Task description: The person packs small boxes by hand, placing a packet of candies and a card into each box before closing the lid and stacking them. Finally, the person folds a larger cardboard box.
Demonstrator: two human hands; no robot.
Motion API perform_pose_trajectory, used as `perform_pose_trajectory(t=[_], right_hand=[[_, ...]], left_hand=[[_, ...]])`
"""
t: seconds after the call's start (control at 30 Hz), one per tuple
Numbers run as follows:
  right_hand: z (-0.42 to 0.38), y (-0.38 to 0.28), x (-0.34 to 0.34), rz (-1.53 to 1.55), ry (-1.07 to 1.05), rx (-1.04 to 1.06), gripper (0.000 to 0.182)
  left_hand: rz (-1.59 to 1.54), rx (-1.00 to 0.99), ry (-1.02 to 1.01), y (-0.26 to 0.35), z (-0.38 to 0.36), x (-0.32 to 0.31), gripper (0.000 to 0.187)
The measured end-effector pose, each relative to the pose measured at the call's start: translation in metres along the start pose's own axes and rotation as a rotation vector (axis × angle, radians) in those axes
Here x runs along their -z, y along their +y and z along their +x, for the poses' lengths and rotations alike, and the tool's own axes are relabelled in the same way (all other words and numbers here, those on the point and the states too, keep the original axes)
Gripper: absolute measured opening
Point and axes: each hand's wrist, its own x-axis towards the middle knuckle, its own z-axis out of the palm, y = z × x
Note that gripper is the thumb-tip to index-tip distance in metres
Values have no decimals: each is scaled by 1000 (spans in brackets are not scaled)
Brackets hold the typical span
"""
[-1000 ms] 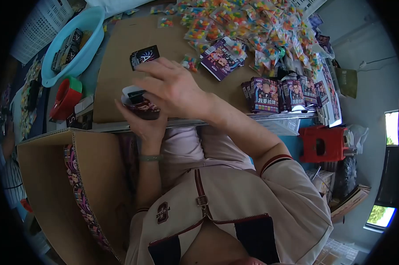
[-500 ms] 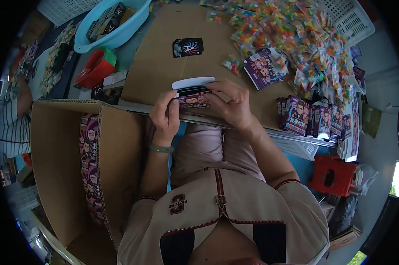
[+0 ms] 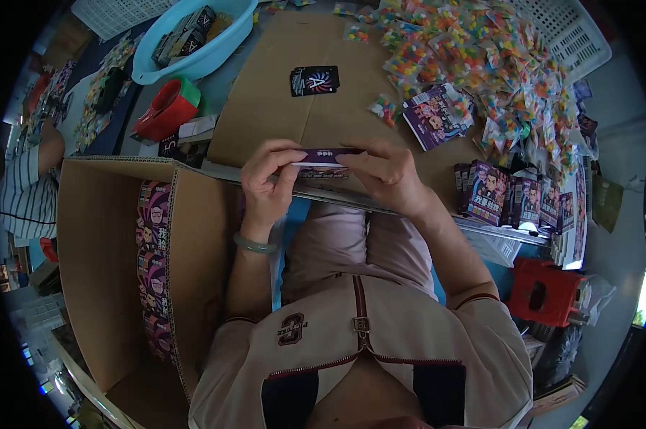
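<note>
Near the front edge of the work surface, a small purple card box [image 3: 326, 158] is held level between both hands, its top flap now lying flat. My left hand [image 3: 267, 184] pinches its left end with fingers above and thumb at the front. My right hand [image 3: 393, 177] grips the right end in the same way. Whatever lies inside the box is hidden. Beyond it on the cardboard sheet [image 3: 265, 107] lie black cards with a white letter A [image 3: 314, 81].
Candy packets [image 3: 473, 64] heap at the back right, beside flat purple boxes [image 3: 437, 118]. Filled purple boxes [image 3: 487, 189] stand in a row at right. A large carton [image 3: 108, 236] with a row of boxes stands left. A blue basin [image 3: 194, 50], a red tape dispenser [image 3: 167, 111] and another person's arm [image 3: 50, 149] are further left.
The box's white flap, raised before with black contents showing, is folded down so its purple side faces up. Both hands remain on the box. The view has shifted slightly.
</note>
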Motion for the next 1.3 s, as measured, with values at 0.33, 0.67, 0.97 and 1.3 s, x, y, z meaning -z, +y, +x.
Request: perform_pose_trajectory(t=[0.33,0.67,0.97,1.3], right_hand=[[19,-26,13,154,-82,-377,22],[-6,-11,4,13,2,-87,27],[-40,-67,63,-683,161,-328,50],[-97,-33,132,-840,147,-682,71]], left_hand=[[111,-49,-90,17,7,-3,24],[24,-21,-100,7,-8,-7,23],[-419,352,-138,43,23,-133,20],[79,36,-480,37,54,-265,21]])
